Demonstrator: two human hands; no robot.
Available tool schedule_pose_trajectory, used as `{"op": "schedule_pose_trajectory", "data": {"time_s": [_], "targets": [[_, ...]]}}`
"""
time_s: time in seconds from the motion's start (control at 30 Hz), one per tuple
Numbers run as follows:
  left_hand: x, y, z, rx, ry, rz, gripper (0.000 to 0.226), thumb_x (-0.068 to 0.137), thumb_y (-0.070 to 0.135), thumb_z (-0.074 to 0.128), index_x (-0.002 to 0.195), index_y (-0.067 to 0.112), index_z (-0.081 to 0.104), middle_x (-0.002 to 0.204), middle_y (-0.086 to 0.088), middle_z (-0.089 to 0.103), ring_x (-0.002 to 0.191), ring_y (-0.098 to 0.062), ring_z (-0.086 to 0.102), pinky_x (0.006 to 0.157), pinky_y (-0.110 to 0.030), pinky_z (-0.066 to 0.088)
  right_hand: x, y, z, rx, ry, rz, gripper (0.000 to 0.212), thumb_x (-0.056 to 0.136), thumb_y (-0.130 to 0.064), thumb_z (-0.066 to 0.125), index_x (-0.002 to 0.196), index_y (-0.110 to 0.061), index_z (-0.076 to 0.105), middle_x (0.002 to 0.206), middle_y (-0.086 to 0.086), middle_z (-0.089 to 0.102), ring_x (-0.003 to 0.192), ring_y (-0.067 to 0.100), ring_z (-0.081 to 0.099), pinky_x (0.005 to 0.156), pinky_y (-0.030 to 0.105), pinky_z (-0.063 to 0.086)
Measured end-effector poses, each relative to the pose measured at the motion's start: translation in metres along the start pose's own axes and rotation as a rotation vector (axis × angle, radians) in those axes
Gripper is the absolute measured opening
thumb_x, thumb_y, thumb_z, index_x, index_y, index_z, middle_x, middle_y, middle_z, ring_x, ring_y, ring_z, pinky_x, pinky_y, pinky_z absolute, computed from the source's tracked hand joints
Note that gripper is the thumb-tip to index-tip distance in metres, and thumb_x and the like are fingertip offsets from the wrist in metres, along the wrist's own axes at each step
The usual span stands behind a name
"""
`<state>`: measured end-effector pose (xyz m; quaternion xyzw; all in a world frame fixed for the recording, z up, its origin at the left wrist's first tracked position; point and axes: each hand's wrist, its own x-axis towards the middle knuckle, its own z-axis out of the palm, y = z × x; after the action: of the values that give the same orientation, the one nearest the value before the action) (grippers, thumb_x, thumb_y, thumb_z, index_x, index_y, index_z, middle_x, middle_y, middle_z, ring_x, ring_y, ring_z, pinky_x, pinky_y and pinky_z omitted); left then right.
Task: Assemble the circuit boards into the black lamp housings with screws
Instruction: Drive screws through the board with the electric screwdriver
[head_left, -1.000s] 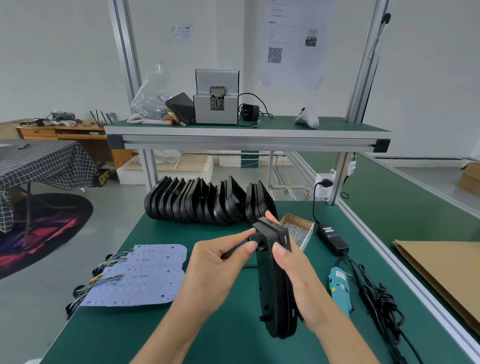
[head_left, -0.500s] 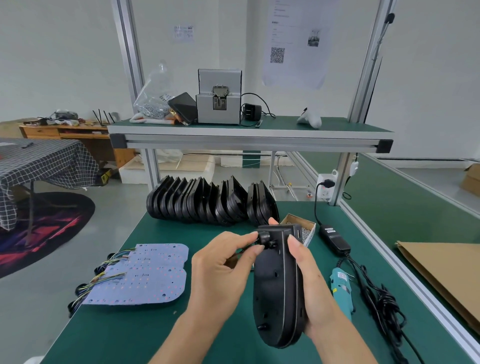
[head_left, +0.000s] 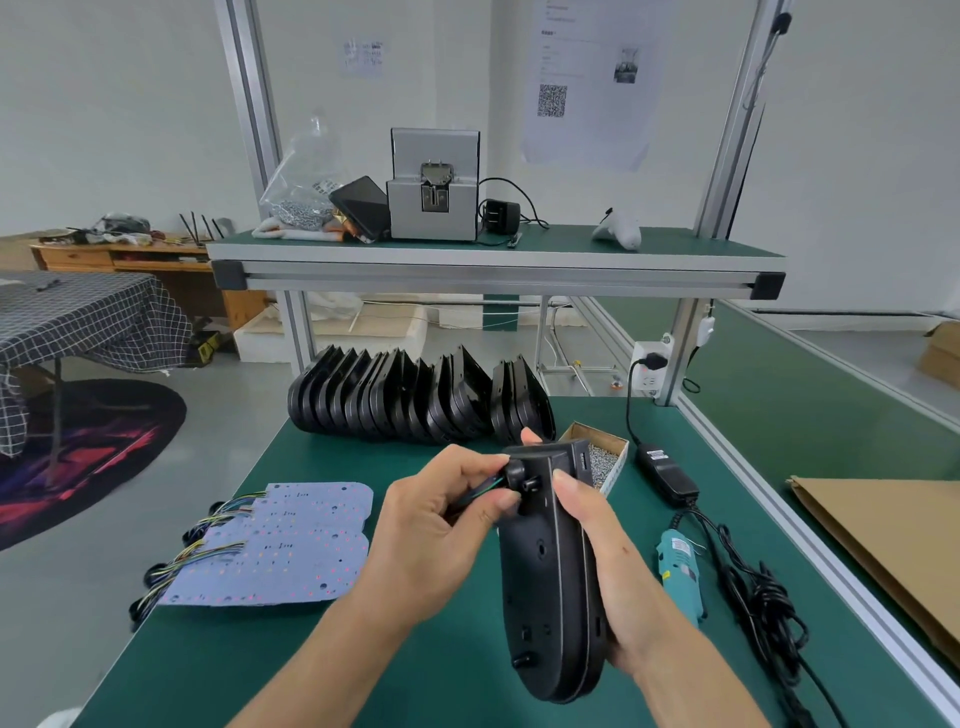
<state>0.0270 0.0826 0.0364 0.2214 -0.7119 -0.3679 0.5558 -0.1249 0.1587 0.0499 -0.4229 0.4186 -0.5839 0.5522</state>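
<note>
We hold one black lamp housing (head_left: 553, 571) upright above the green surface (head_left: 291, 670), back side toward us, with our right hand (head_left: 618, 587) wrapped around its right edge, thumb lying across the back near the top. Our left hand (head_left: 441, 525) pinches the thin coloured wires (head_left: 480, 491) right at the round cable gland (head_left: 515, 473) at the housing's top; both grips are clenched, one on the housing, one on the wires. The step in hand looks like seating the board's leads through that gland. To do it well, we should steady the housing firmly with the right hand, feed the wires straight in line with the opening and not at an angle, and pull gently so no conductor kinks or strains at the solder joints. The stacked circuit boards (head_left: 275, 551) lie to the left on the surface, the row of spare housings (head_left: 410, 400) stands behind, the screw box (head_left: 602, 460) sits just beyond the housing, and the teal electric screwdriver (head_left: 680, 577) lies to the right, within reach for the fastening to follow.
</note>
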Motion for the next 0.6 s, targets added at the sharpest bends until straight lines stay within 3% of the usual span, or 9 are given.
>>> {"op": "schedule_pose_trajectory", "data": {"time_s": [0.13,0.3,0.6], "targets": [[0.0013,0.0014,-0.0008,0.029,-0.019,0.020,0.024,0.091,0.033,0.069,0.111,0.046,0.068,0.101,0.008,0.079,0.089,-0.017,0.077,0.084,-0.045,0.063,0.0000,-0.0001,0.0007,-0.035,-0.009,-0.005,0.074,0.056,-0.084,0.080,0.120,-0.050,0.071,0.128,0.003,0.074,0.115,0.020,0.070,0.101,0.043,0.053],[-0.0024,0.0005,-0.0029,0.053,-0.031,0.018,0.021,0.091,0.034,0.068,0.110,0.042,0.067,0.098,0.009,0.079,0.086,-0.017,0.076,0.081,-0.045,0.063,-0.0009,0.0036,0.0038,-0.098,0.000,-0.016,0.080,0.053,-0.091,0.074,0.124,-0.057,0.066,0.127,-0.004,0.073,0.121,0.019,0.067,0.113,0.055,0.047],[-0.0022,0.0027,0.0021,-0.006,-0.036,-0.036,0.019,0.094,0.033,0.065,0.111,0.040,0.064,0.095,0.006,0.077,0.083,-0.012,0.071,0.079,-0.027,0.056,-0.0030,0.0050,0.0058,-0.045,0.008,0.014,0.074,0.057,-0.084,0.080,0.122,-0.049,0.071,0.132,0.001,0.072,0.127,0.022,0.065,0.116,0.054,0.043]]}}
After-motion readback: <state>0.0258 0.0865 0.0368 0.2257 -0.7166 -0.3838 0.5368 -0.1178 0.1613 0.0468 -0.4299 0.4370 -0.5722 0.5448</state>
